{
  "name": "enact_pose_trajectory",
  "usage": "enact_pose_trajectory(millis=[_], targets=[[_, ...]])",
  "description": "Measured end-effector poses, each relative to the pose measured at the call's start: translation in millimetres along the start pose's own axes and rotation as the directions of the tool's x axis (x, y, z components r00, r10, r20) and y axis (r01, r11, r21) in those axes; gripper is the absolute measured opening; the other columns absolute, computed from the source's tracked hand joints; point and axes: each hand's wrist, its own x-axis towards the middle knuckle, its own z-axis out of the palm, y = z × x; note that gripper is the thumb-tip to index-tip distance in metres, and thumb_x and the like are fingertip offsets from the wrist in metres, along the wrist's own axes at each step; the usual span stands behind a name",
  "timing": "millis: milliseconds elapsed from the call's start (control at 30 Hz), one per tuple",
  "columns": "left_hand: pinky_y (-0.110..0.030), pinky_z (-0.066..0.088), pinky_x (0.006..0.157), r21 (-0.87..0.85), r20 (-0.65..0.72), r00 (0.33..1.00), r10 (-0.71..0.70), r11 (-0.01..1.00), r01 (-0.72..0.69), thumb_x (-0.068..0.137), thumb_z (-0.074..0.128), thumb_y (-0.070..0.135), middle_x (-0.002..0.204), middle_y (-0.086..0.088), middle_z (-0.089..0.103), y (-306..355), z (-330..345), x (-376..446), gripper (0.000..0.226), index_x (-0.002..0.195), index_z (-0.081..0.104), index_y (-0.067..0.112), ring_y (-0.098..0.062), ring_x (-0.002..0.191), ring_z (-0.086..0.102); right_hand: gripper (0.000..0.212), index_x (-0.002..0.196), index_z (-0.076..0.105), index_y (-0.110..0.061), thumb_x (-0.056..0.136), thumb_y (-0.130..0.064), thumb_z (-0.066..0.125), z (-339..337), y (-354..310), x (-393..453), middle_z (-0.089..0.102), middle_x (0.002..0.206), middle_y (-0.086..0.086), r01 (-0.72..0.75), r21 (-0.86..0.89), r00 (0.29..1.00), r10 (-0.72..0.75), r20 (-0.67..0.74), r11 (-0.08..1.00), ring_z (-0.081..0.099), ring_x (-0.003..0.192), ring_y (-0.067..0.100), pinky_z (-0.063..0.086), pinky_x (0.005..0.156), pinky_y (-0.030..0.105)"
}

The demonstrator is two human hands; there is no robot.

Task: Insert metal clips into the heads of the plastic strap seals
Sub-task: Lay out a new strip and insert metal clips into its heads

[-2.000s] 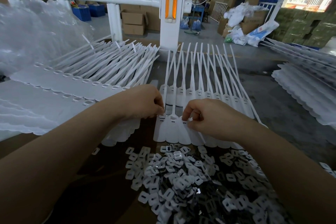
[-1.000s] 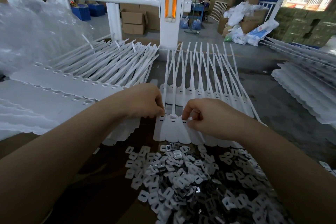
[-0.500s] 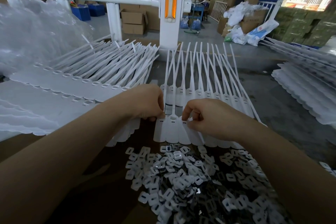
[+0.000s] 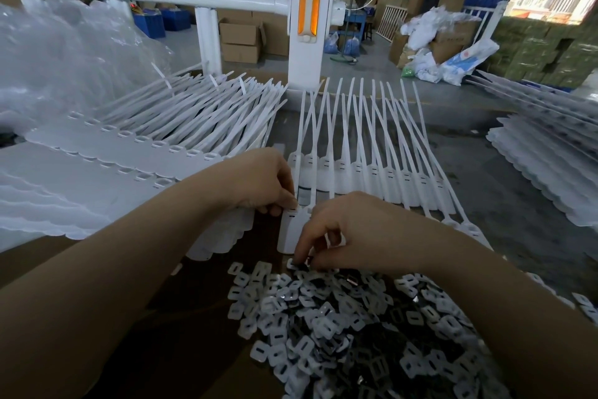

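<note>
Stacked strap seals lay fanned left of left hand. Left hand curled, fingertips pinching head of strap seal at row's near end. Seal's tag extended toward right hand. Right hand, just beside it, curled narrow, thumb and fingers pinching metal clip at far edge of clip pile. Pile spread below right hand. More seals stacked well right.
</note>
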Motion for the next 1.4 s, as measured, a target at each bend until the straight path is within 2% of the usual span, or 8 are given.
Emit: enact_pose_trajectory(millis=[200,333,400,533,667,733,867,1400], targets=[[-0.016,0.046,0.047,-0.067,-0.064,0.998,0.002,0.998,-0.006,0.088,0.069,0.015,0.052,0.004,0.066,-1.6,1.2,0.2,0.008,0.081,0.069,0.013,-0.005,0.046,0.058,0.013,0.094,0.072,-0.042,0.086,-0.033,0.069,3.2,-2.2,0.7,0.063,0.084,-0.020,-0.006,0.016,1.000,0.006,-0.029,1.000,0.055,0.081,-0.008,0.045,0.068,0.013],[-0.027,0.056,0.054,-0.062,-0.106,0.994,0.025,0.998,-0.032,0.089,0.069,0.018,0.060,-0.001,0.070,-2.3,2.2,-1.5,0.009,0.080,0.069,0.016,-0.012,0.053,0.063,0.009,0.093,0.070,-0.036,0.090,-0.029,0.065,4.6,-5.7,1.1,0.061,0.084,-0.024,-0.017,0.005,1.000,0.017,-0.012,1.000,0.053,0.081,-0.013,0.042,0.069,0.006],[-0.029,0.058,0.056,-0.073,-0.124,0.992,0.037,0.996,-0.047,0.089,0.069,0.019,0.063,0.001,0.070,-2.6,2.7,-2.3,0.009,0.080,0.069,0.019,-0.011,0.055,0.064,0.010,0.091,0.064,-0.037,0.093,-0.028,0.061,3.1,-6.0,0.8,0.061,0.086,-0.024,-0.072,0.031,0.997,0.073,-0.030,0.997,0.054,0.085,-0.013,0.043,0.068,0.007],[-0.016,0.049,0.055,-0.109,-0.149,0.986,0.073,0.990,-0.090,0.087,0.070,0.021,0.066,0.011,0.070,-1.0,1.6,-4.5,0.008,0.080,0.069,0.024,0.002,0.054,0.061,0.021,0.079,0.056,-0.040,0.094,-0.024,0.060,-4.2,2.2,-1.0,0.064,0.086,-0.019,-0.201,0.158,0.958,0.228,-0.173,0.967,0.060,0.080,-0.008,0.045,0.065,0.011],[-0.013,0.048,0.055,-0.238,-0.062,0.995,0.082,0.967,-0.095,0.089,0.069,0.019,0.073,0.008,0.073,4.9,1.0,-9.2,0.004,0.086,0.071,0.019,-0.001,0.059,0.062,0.020,0.079,0.060,-0.035,0.093,-0.022,0.060,-3.2,8.6,-1.3,0.066,0.084,-0.013,-0.273,0.276,0.885,0.353,-0.304,0.922,0.062,0.077,0.002,0.051,0.063,0.021],[-0.012,0.044,0.050,-0.271,-0.008,0.996,0.083,0.959,-0.082,0.090,0.068,0.021,0.073,0.008,0.073,8.6,1.3,-11.6,0.005,0.087,0.072,0.018,0.001,0.058,0.060,0.016,0.082,0.062,-0.032,0.092,-0.020,0.061,-4.0,10.0,-1.5,0.068,0.083,-0.010,-0.267,0.360,0.855,0.392,-0.339,0.894,0.063,0.075,0.005,0.054,0.064,0.027],[-0.012,0.042,0.048,-0.316,0.033,0.995,0.098,0.945,-0.083,0.089,0.069,0.023,0.073,0.007,0.073,13.8,2.8,-13.6,0.008,0.084,0.073,0.020,0.001,0.058,0.059,0.011,0.092,0.058,-0.029,0.091,-0.020,0.065,-4.9,11.7,-1.9,0.070,0.085,-0.004,-0.226,0.481,0.835,0.423,-0.353,0.847,0.064,0.068,0.005,0.050,0.055,0.018],[-0.013,0.044,0.054,-0.353,0.042,0.983,0.179,0.923,-0.153,0.092,0.064,0.018,0.071,0.006,0.070,16.6,3.9,-15.9,0.009,0.088,0.071,0.014,-0.001,0.062,0.059,0.011,0.098,0.058,-0.021,0.093,-0.012,0.061,-6.4,8.2,-2.6,0.069,0.078,-0.002,-0.132,0.571,0.831,0.404,-0.382,0.810,0.063,0.063,0.003,0.050,0.058,0.016]])
